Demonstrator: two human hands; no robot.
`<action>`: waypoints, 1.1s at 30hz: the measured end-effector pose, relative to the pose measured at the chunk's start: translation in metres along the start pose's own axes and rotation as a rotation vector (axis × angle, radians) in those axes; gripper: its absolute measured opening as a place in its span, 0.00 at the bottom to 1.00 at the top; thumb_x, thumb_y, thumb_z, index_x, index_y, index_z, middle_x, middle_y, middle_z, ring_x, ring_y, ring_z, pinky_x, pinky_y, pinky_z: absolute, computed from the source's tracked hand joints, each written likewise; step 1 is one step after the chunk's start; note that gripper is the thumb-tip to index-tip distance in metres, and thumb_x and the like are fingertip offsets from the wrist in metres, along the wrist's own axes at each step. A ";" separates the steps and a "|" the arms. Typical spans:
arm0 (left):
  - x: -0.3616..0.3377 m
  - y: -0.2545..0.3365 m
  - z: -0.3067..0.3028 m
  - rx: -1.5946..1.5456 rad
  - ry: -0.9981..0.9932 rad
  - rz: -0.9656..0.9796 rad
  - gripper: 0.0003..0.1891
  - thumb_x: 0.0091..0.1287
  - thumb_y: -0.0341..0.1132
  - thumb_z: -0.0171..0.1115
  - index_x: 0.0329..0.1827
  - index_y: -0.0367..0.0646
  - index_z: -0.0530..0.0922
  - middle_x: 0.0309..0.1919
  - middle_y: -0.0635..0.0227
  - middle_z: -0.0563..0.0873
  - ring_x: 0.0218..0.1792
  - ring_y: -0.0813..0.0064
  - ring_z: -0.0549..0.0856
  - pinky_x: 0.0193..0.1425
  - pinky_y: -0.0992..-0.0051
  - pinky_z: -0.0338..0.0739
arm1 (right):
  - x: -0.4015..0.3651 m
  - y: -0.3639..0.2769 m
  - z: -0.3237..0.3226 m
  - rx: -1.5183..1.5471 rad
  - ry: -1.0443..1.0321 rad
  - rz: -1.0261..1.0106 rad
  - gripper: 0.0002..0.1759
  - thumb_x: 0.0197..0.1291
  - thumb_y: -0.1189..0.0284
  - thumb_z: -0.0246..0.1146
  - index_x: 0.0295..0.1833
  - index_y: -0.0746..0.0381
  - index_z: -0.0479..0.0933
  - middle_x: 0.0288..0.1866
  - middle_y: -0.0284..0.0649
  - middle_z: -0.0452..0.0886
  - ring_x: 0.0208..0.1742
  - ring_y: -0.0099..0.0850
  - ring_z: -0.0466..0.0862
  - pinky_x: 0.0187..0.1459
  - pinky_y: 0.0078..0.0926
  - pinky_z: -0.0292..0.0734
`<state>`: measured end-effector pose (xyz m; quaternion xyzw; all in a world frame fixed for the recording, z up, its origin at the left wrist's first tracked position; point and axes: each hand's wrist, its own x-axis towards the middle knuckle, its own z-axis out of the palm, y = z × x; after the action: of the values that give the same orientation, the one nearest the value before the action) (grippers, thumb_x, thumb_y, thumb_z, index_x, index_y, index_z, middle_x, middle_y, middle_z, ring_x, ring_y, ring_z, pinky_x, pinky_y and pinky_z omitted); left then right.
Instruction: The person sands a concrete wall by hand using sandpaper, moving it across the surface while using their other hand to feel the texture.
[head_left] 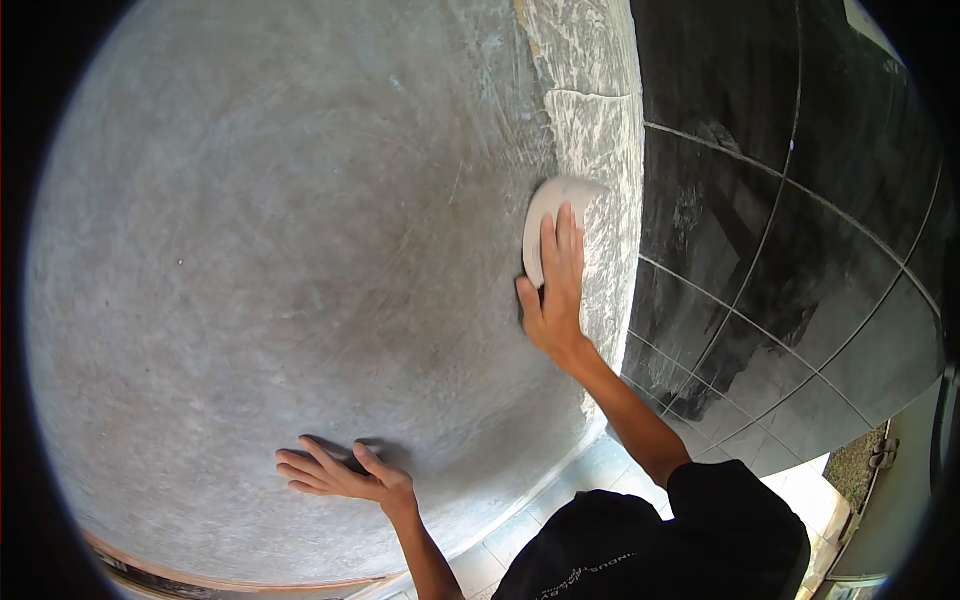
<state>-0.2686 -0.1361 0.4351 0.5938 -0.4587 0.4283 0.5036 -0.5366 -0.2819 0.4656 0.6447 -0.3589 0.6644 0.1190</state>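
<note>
From where I stand, the right hand (562, 285) holds a pale, curved pad (565, 190) flat to the wall, its fingers lying close together along the pad and its thumb set apart toward the near edge. The left hand (340, 475) is spread wide with nothing in it, lower down and well apart from the other, at the grey wall (250, 220); I cannot tell whether the whole palm touches. The pad sits where the smooth grey meets a rough whitish strip (600, 130), overlapping both. Past that strip run big dark tiles (760, 170) with pale lines between them, smeared and scuffed in places. Below, the person's black shirt (650, 550) has small pale lettering, and a light tiled floor (510, 540) shows beside it.
</note>
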 end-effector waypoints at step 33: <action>0.092 0.083 0.019 -0.010 -0.102 0.409 0.25 0.70 0.38 0.49 0.70 0.40 0.73 0.75 0.51 0.66 0.79 0.55 0.58 0.80 0.52 0.39 | 0.052 0.016 -0.023 0.058 -0.148 -0.163 0.43 0.66 0.56 0.60 0.79 0.66 0.52 0.81 0.61 0.47 0.81 0.57 0.49 0.75 0.61 0.43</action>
<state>-0.3290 -0.1712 0.5393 0.5067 -0.5968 0.4887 0.3851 -0.5713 -0.2945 0.5115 0.7224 -0.2937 0.6131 0.1267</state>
